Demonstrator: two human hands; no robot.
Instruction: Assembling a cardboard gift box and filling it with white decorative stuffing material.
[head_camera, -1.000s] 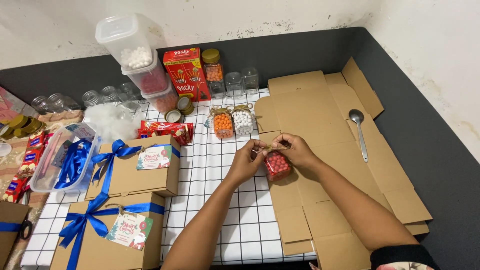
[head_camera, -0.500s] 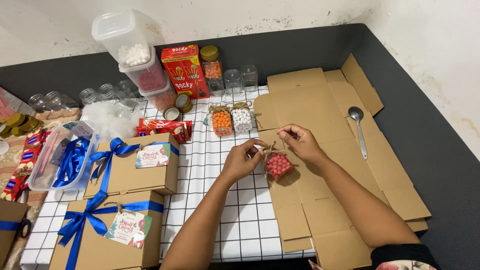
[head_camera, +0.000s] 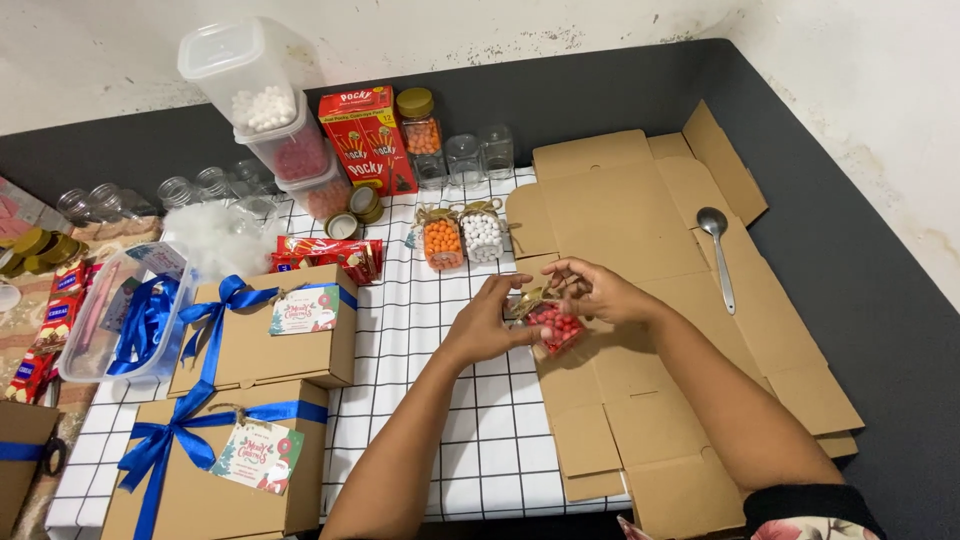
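A small glass jar of red candies (head_camera: 556, 327) lies tilted on the flattened cardboard box (head_camera: 640, 230), with thin twine at its gold lid. My left hand (head_camera: 487, 322) grips the jar from the left at its lid. My right hand (head_camera: 598, 291) pinches the twine just above the jar. Behind them stand two finished jars, one with orange candies (head_camera: 442, 240) and one with white candies (head_camera: 482, 234), each tied with twine.
Two brown gift boxes with blue ribbons (head_camera: 262, 325) (head_camera: 215, 460) sit left on the white grid cloth (head_camera: 420, 330). A metal spoon (head_camera: 716, 255) lies on the cardboard. Stacked plastic candy tubs (head_camera: 262, 100), red snack boxes (head_camera: 366, 140), empty glass jars (head_camera: 480, 152) and a ribbon tub (head_camera: 125, 310) line the back and left.
Both hands have stayed on the red candy jar, working the twine at its lid. The right hand's fingers have dropped closer to the jar.
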